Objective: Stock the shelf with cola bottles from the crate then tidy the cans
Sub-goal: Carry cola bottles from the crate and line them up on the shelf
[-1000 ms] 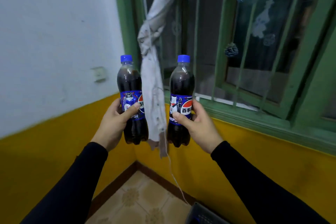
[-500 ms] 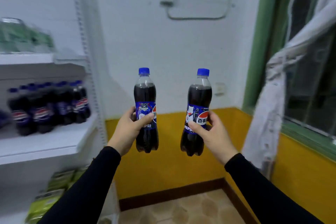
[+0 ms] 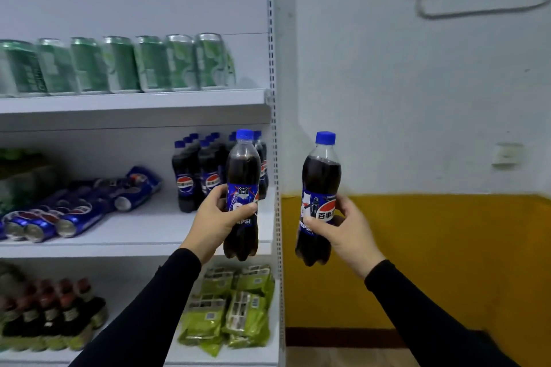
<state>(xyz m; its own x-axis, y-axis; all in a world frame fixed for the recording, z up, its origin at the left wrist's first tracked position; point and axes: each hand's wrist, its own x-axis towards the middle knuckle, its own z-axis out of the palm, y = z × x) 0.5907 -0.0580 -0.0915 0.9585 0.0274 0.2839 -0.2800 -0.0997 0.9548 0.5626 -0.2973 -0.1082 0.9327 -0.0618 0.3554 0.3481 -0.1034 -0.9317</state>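
Holding one clear plastic cola bottle with a blue cap and blue label (image 3: 242,197) upright in the left hand (image 3: 217,222), fingers wrapped shut round the label band. Gripped the same way in the right hand (image 3: 347,228): a second blue-capped cola bottle (image 3: 319,199), tilted slightly, grip closed on its label. Both raised side by side but apart, the left one in front of the middle board of the white metal shelf unit (image 3: 134,232), the right one just past the unit's perforated upright, against the white and yellow wall (image 3: 417,217). Stood at the right end of that middle board: a cluster of matching cola bottles (image 3: 195,173). Lay on their sides to the left of the cluster: blue cola cans (image 3: 74,208). Ranged along the top board: green cans (image 3: 119,64), blurred, possibly in a single row. Stacked on the bottom board: green packets (image 3: 229,307) and dark red-capped bottles (image 3: 50,310).
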